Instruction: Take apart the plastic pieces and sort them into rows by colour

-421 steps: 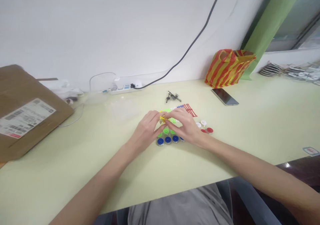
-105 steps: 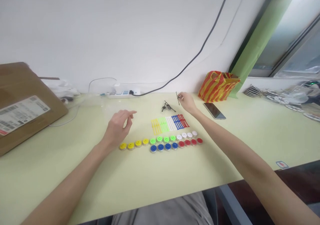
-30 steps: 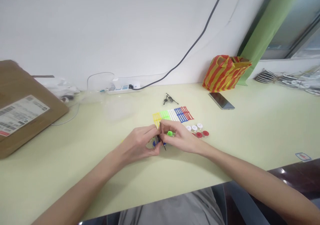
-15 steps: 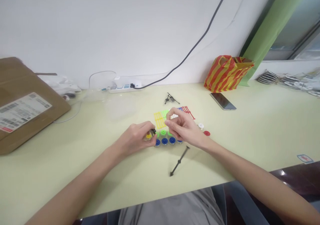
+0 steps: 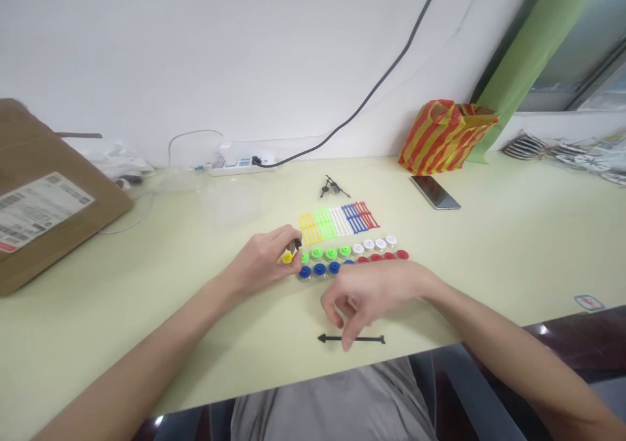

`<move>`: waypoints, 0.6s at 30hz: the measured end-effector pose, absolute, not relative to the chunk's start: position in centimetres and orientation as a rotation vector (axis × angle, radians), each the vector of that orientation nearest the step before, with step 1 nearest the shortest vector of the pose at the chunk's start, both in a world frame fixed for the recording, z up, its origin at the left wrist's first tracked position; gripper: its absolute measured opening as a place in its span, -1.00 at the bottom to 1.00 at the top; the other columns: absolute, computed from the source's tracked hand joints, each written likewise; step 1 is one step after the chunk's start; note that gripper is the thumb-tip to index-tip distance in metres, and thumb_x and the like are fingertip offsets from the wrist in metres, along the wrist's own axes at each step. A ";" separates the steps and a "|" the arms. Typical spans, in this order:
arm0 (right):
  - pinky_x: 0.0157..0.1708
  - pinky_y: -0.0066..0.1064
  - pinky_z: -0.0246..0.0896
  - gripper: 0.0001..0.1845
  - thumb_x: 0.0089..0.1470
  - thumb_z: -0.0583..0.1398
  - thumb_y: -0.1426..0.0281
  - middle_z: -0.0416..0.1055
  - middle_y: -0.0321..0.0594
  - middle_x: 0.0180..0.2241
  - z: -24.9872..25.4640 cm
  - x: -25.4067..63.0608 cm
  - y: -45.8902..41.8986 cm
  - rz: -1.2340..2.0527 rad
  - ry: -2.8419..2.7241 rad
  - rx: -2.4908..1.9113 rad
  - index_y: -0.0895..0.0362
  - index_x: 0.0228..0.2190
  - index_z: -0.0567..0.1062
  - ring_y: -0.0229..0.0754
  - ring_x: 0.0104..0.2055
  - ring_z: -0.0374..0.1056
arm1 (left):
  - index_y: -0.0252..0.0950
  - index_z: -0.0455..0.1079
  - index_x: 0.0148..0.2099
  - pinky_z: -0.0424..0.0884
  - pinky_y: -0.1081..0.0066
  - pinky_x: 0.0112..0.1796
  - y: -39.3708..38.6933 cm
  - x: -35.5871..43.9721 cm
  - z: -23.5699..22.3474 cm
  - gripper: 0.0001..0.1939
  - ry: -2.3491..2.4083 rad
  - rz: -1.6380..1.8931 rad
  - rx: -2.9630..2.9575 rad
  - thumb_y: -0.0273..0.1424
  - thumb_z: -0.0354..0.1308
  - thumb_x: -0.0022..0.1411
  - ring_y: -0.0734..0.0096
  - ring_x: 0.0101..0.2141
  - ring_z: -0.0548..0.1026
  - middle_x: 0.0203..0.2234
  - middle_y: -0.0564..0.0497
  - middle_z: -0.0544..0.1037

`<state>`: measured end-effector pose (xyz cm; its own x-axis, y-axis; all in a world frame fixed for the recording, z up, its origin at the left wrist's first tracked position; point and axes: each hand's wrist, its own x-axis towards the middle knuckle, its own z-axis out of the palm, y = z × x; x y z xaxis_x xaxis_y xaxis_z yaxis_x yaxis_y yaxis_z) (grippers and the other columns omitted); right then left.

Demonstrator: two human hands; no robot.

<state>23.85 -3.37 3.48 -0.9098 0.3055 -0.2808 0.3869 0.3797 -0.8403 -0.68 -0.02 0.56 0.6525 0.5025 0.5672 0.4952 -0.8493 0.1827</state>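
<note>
Pale yellow-green tabletop (image 5: 460,245) carrying rows of coloured plastic discs (image 5: 332,253), with ranks of coloured plastic strips (image 5: 337,220) behind them. Left hand (image 5: 261,263): closed, gripping a small black piece (image 5: 298,244) beside a yellow disc (image 5: 287,258). Right hand (image 5: 374,291): empty, fingers loosely curled and parted, close over a thin black rod (image 5: 351,338) lying flat near the tabletop's front edge.

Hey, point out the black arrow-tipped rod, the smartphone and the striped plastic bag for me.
Black arrow-tipped rod (image 5: 351,338): head view, middle of its shaft.
Smartphone (image 5: 435,192): head view, its dark screen.
Striped plastic bag (image 5: 444,139): head view, front of the bag.
</note>
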 end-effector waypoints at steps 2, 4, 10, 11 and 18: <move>-0.58 -0.53 0.00 -0.72 0.05 0.41 0.38 0.36 -0.45 -0.61 3.2 23.4 -4.1 -1.398 2.548 0.674 0.15 -0.53 0.43 -0.38 -0.59 0.25 | -0.25 0.28 -0.12 0.24 0.56 -0.49 0.0 -0.7 0.5 -0.86 0.865 0.998 2.864 -0.54 0.05 0.28 0.59 -0.53 0.37 -0.43 0.12 0.44; -0.58 -0.52 -0.06 -0.72 0.01 0.42 0.48 0.32 -0.48 -0.62 3.0 22.8 -4.7 -1.283 2.592 0.721 0.16 -0.55 0.43 -0.40 -0.59 0.20 | -0.25 0.29 -0.09 0.24 0.57 -0.50 0.1 -0.7 0.4 -0.84 0.866 1.037 2.874 -0.54 0.05 0.29 0.60 -0.54 0.36 -0.40 0.11 0.47; -0.50 -0.50 -0.03 -0.83 0.03 0.37 0.57 0.36 -0.43 -0.58 3.1 22.3 -4.7 -1.217 2.745 0.798 0.17 -0.51 0.51 -0.36 -0.52 0.23 | -0.25 0.32 -0.12 0.24 0.55 -0.50 0.2 -0.8 0.3 -0.84 0.852 1.059 2.885 -0.55 0.03 0.29 0.58 -0.53 0.34 -0.42 0.10 0.44; -0.48 -0.50 0.00 -0.85 0.04 0.35 0.58 0.38 -0.42 -0.56 3.0 22.4 -4.5 -1.235 2.752 0.776 0.17 -0.50 0.53 -0.35 -0.50 0.26 | -0.25 0.31 -0.13 0.25 0.54 -0.49 0.2 -0.9 0.3 -0.85 0.852 1.071 2.877 -0.55 0.02 0.28 0.57 -0.53 0.33 -0.43 0.10 0.43; -0.38 -0.47 0.07 -0.81 0.07 0.23 0.64 0.46 -0.31 -0.43 2.1 22.5 -4.2 -1.183 2.865 0.712 0.16 -0.50 0.49 -0.27 -0.35 0.33 | -0.24 0.23 -0.23 0.24 0.48 -0.48 -0.2 -1.1 1.0 -0.89 0.859 1.110 2.807 -0.55 -0.05 0.27 0.51 -0.52 0.26 -0.47 0.10 0.33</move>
